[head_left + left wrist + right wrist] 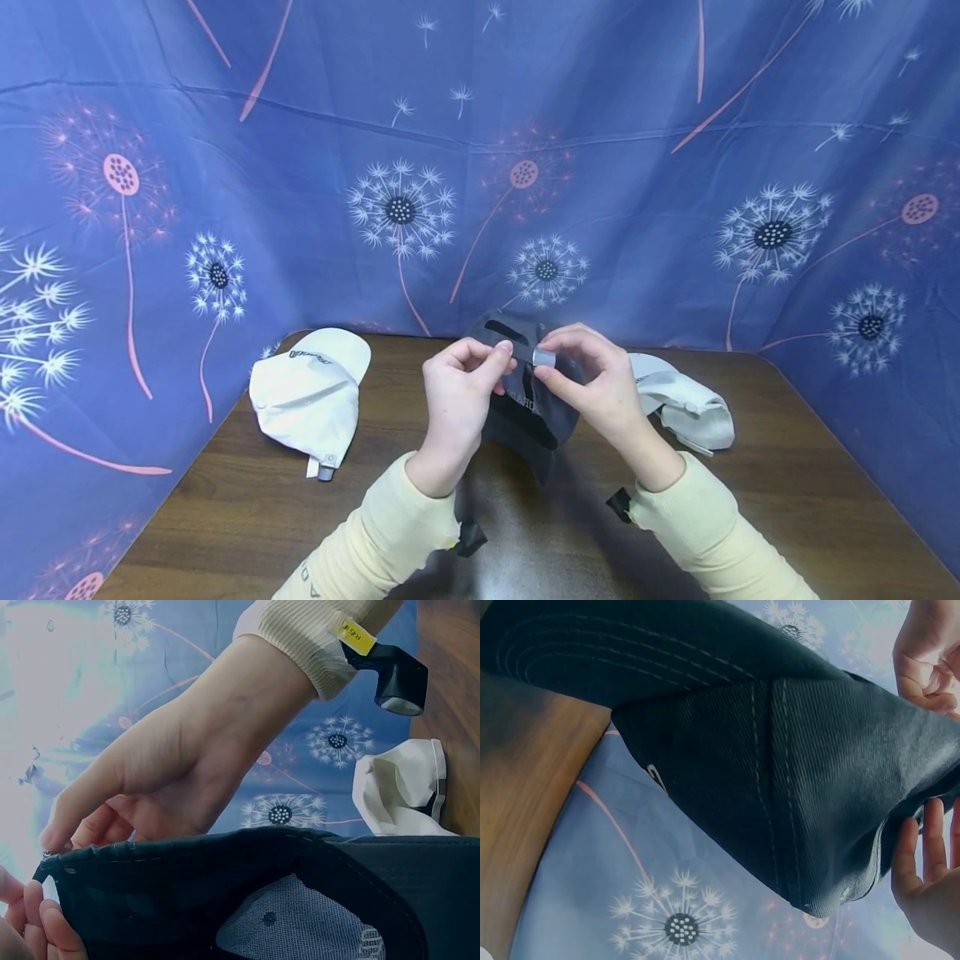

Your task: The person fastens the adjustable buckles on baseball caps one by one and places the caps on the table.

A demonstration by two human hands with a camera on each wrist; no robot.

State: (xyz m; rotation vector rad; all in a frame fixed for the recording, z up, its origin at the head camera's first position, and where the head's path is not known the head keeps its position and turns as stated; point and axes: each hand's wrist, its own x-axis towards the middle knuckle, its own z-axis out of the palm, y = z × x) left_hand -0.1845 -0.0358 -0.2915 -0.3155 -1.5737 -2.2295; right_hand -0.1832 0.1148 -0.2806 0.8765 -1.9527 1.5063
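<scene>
A dark baseball cap [551, 417] is held up above the table between my two hands, its brim hanging down. The thumb and fingers of my left hand [457, 392] pinch the end of its back strap. My right hand [600, 379] pinches the silver-grey metal buckle [543, 357] on that strap between thumb and fingers. In the left wrist view, the inside of the cap [150, 907] and its mesh lining show. The cap's crown and stitched brim [630, 652] fill much of the right wrist view. Fingers partly hide the strap.
On the left of the brown table [210, 517] lies a white cap [307, 408] with its strap and buckle towards me. Another white cap [686, 408] lies on its side, right of my right hand. A blue dandelion-print cloth [465, 167] hangs around the back and sides.
</scene>
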